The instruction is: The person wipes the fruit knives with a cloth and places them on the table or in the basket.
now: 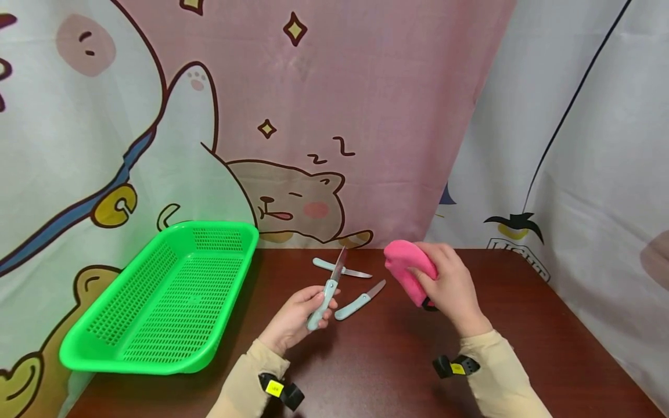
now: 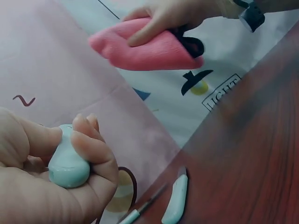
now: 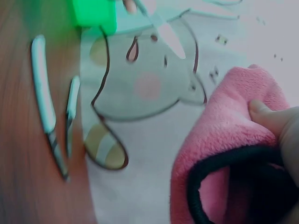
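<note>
My left hand (image 1: 300, 316) grips a knife (image 1: 324, 302) by its pale mint handle, blade pointing up and away; in the left wrist view the handle's butt end (image 2: 69, 170) pokes out of the curled fingers. To the right, my right hand (image 1: 449, 284) holds a folded pink cloth (image 1: 410, 267) with a black edge, thumb on its near side. The right wrist view shows the cloth's fuzzy surface (image 3: 224, 121) close up, raised above the table and apart from the knife. Two more mint-handled knives lie on the table, one nearer (image 1: 352, 306) and one farther back (image 1: 324, 264).
A green plastic basket (image 1: 209, 342) with perforated sides and bottom stands on the left of the dark brown table (image 1: 387, 371). Behind the table hangs a curtain (image 1: 397, 116) printed with cartoon animals; a white one (image 1: 590, 145) hangs at the right.
</note>
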Motion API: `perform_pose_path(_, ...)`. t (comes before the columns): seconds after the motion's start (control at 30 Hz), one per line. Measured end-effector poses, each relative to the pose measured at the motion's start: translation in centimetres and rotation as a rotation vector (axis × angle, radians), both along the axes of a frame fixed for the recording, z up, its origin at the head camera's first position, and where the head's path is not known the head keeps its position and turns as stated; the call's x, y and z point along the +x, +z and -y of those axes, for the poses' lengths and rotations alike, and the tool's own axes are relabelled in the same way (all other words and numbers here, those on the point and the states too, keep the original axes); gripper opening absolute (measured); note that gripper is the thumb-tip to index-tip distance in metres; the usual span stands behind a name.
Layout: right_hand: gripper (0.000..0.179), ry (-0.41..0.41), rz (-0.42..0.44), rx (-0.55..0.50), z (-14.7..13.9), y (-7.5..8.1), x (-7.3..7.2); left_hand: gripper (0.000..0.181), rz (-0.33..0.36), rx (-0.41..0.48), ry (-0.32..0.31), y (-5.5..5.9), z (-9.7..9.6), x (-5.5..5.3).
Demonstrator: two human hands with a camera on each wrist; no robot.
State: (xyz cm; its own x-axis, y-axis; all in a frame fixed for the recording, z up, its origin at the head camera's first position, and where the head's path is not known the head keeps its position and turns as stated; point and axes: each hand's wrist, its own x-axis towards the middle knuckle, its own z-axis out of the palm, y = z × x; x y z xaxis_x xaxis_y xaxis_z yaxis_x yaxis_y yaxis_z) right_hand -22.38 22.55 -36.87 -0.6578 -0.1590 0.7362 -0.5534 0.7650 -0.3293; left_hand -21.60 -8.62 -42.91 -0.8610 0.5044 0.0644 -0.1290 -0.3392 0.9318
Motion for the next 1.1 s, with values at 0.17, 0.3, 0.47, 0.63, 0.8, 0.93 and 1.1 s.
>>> perform_pose_path(0.17, 0.057, 0.05, -0.123, 0.001, 2.7, 1.0, 0.7, 0.031, -0.034, -0.002, 0.004, 0.6, -0.3, 0.2)
perform_pose_path(0.3, 0.062, 0.075, -0.159, 0.037, 4.5, 1.1, 1.0, 0.033, -0.075, -0.055, 0.047, 1.1, -0.6, 0.6)
perform_pose_path(0.47, 0.062, 0.121, -0.173, 0.095, 6.5, 0.7, 1.1, 0.033, -0.103, -0.096, 0.06, 1.5, -1.0, 1.0)
perform_pose_path(0.63, 0.057, 0.189, -0.245, 0.15, 8.0, 0.2, 1.1, 0.031, -0.118, -0.113, 0.064, 1.6, -1.1, 1.2)
perform_pose_path(0.8, 0.049, 0.228, -0.32, 0.154, 9.0, -0.5, 0.8, 0.026, -0.142, -0.124, 0.069, 1.6, -1.1, 1.3)
perform_pose_path(0.93, 0.048, 0.227, -0.334, 0.147, 9.3, -1.0, 0.6, 0.027, -0.157, -0.139, 0.072, 1.6, -1.0, 1.2)
perform_pose_path(1.1, 0.049, 0.212, -0.315, 0.143, 9.4, -1.2, 0.4, 0.031, -0.151, -0.183, 0.078, 1.7, -0.9, 1.2)
